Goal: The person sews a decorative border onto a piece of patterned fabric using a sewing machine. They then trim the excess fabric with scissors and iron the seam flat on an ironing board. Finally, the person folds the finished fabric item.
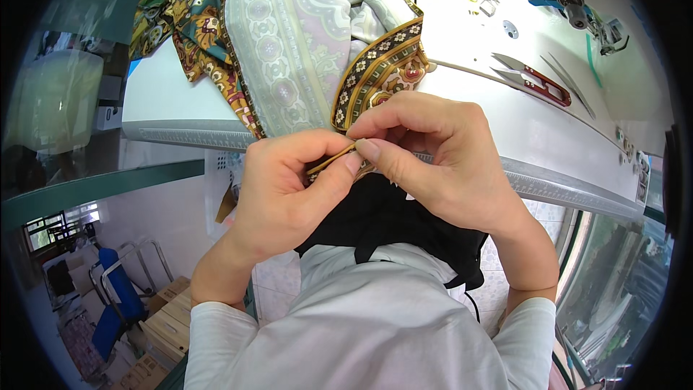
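Observation:
A large patterned cloth (271,50) lies over the white sewing table, its pale reverse side up, with ornate brown, gold and green print showing at the left and along the folded border (379,65). Over the table's near edge, my left hand (285,191) pinches the cloth's narrow folded edge between thumb and forefinger. Close beside it, thumb and forefinger of my right hand (440,155) grip the same edge. The fingertips of both hands almost meet, and they hide part of the fold.
A sewing machine head (570,0) stands at the back right. Red-handled thread snips (534,79) and tweezers (572,85) lie on the table (469,97) to the right. A ruler strip (188,133) runs along the front edge. A blue chair (115,289) and boxes stand at lower left.

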The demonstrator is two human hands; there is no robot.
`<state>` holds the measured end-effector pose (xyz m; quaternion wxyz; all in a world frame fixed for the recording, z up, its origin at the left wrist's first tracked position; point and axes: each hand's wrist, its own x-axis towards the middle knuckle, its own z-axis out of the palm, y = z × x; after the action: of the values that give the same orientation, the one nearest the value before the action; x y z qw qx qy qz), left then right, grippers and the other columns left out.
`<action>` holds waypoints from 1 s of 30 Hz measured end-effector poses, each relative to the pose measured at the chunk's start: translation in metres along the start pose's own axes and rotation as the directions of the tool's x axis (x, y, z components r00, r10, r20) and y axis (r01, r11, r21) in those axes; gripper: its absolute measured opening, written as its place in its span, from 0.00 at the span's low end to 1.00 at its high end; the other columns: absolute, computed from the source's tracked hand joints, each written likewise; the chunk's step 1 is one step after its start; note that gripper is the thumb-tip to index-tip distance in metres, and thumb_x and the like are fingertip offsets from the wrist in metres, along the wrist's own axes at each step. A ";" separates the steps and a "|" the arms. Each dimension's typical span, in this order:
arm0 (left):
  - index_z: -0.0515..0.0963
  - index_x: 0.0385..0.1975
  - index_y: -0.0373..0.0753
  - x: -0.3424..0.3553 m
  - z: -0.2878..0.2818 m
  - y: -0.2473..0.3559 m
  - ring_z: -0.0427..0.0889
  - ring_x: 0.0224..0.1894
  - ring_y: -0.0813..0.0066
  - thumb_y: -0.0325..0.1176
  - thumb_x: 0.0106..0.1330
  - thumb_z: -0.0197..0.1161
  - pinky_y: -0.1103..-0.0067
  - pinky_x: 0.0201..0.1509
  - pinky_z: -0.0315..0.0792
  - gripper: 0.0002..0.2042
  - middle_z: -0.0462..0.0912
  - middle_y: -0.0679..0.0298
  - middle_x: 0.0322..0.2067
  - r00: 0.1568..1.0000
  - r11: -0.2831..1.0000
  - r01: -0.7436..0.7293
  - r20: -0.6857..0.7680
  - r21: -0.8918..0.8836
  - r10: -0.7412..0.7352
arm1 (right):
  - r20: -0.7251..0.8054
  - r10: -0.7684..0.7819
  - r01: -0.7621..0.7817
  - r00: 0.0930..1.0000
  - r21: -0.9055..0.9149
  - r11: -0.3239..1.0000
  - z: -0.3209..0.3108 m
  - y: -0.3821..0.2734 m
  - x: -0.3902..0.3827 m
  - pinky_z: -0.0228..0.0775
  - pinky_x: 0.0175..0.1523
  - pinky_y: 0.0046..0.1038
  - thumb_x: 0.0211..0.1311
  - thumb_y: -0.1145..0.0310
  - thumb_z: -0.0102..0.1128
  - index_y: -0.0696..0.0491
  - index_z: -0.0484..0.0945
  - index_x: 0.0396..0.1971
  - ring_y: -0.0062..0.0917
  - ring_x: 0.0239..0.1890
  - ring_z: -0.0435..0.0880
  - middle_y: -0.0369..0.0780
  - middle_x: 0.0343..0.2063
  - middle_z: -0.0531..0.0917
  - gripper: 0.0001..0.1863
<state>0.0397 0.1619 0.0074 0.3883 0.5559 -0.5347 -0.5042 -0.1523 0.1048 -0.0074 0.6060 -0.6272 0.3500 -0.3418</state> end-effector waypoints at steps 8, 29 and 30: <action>0.82 0.37 0.27 0.003 -0.003 0.003 0.73 0.30 0.89 0.21 0.70 0.61 0.87 0.31 0.65 0.05 0.81 0.69 0.29 0.998 0.994 -0.016 0.062 0.105 0.009 | 0.052 0.090 -0.088 0.995 -0.043 0.995 -0.005 -0.006 0.001 0.78 0.38 0.18 0.64 0.77 0.65 0.64 0.83 0.38 0.15 0.34 0.82 0.37 0.33 0.84 0.06; 0.83 0.37 0.27 0.005 -0.004 0.001 0.74 0.30 0.89 0.23 0.70 0.61 0.87 0.32 0.66 0.05 0.82 0.68 0.29 0.995 0.996 -0.041 0.090 0.085 0.033 | 0.032 0.082 -0.082 0.996 -0.016 0.997 -0.003 -0.004 0.001 0.75 0.35 0.17 0.65 0.77 0.63 0.64 0.84 0.37 0.14 0.31 0.81 0.36 0.31 0.83 0.06; 0.83 0.37 0.27 0.005 -0.004 0.000 0.74 0.30 0.89 0.23 0.70 0.61 0.88 0.31 0.66 0.05 0.82 0.68 0.29 0.996 0.995 -0.041 0.088 0.087 0.033 | 0.006 0.075 -0.076 0.997 0.018 0.997 -0.002 -0.003 0.001 0.75 0.34 0.19 0.64 0.76 0.63 0.64 0.84 0.37 0.15 0.29 0.81 0.37 0.28 0.84 0.07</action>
<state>0.0429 0.1569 0.0079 0.3492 0.5402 -0.5829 -0.4964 -0.1532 0.1029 -0.0048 0.6252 -0.6089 0.3687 -0.3201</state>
